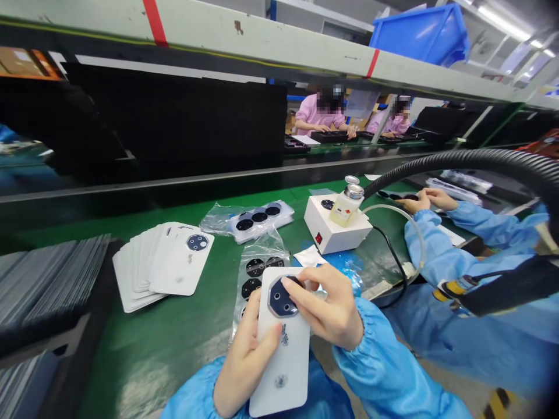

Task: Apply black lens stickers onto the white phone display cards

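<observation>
My left hand (245, 359) is wrapped around the side of a white phone back cover (290, 355), its thumb lying on the front. The cover is tilted up toward me. At its top sits a dark camera lens plate (279, 298) in a silvery eight-sided frame. My right hand (329, 302) presses its fingertips on the upper right of that plate, fingers close together. Just behind the cover lies a clear plastic bag (251, 267) with several black lens discs. A fanned stack of white phone back covers (174, 276) rests to the left.
Another clear pack of black lens discs (261, 220) lies behind. A white box (321, 224) carries a pump-top bottle (347, 203). A ribbed black hose (458, 160) arches at right near a co-worker's blue sleeves (425, 241). Thin panels (48, 285) fill a rack at left.
</observation>
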`<state>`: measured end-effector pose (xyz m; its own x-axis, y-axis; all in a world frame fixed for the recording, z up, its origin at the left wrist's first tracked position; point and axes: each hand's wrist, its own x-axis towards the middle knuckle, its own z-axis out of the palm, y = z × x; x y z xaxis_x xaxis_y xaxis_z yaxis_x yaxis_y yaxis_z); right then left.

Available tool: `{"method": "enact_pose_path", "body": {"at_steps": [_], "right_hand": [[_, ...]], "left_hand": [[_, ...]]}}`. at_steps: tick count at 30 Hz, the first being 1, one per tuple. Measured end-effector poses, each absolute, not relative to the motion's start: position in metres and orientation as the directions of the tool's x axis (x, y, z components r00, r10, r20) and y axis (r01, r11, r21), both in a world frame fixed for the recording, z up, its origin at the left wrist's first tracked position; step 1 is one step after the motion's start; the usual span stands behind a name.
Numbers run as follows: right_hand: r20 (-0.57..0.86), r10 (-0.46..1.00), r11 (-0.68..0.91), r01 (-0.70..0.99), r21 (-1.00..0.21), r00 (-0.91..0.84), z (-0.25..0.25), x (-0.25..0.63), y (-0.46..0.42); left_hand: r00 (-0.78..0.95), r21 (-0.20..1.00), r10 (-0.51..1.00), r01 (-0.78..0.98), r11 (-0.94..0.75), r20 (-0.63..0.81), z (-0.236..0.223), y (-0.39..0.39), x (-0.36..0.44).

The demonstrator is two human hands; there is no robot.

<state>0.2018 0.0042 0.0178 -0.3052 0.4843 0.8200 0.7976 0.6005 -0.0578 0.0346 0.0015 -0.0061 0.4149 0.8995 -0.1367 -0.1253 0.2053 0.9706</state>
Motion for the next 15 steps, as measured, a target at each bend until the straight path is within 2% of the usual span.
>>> {"method": "enact_pose_path", "body": {"at_steps": [3, 7, 15], "right_hand": [[0.783, 0.55, 0.624, 0.766, -0.155, -0.29, 0.016, 0.208, 0.001], [0.742, 0.658, 0.545, 0.764, -0.347, -0.133, 0.014, 0.212, -0.003], [0.709, 0.698, 0.509, 0.763, -0.397, -0.096, 0.013, 0.216, -0.01]], "left_hand": [[0.426, 0.981, 0.895, -0.068, 0.179, -0.134, -0.01, 0.002, 0.038], [0.465, 0.996, 0.881, 0.038, 0.077, -0.086, -0.012, 0.004, 0.042], [0.517, 0.964, 0.856, 0.225, -0.14, 0.004, -0.011, 0.004, 0.048]]}}
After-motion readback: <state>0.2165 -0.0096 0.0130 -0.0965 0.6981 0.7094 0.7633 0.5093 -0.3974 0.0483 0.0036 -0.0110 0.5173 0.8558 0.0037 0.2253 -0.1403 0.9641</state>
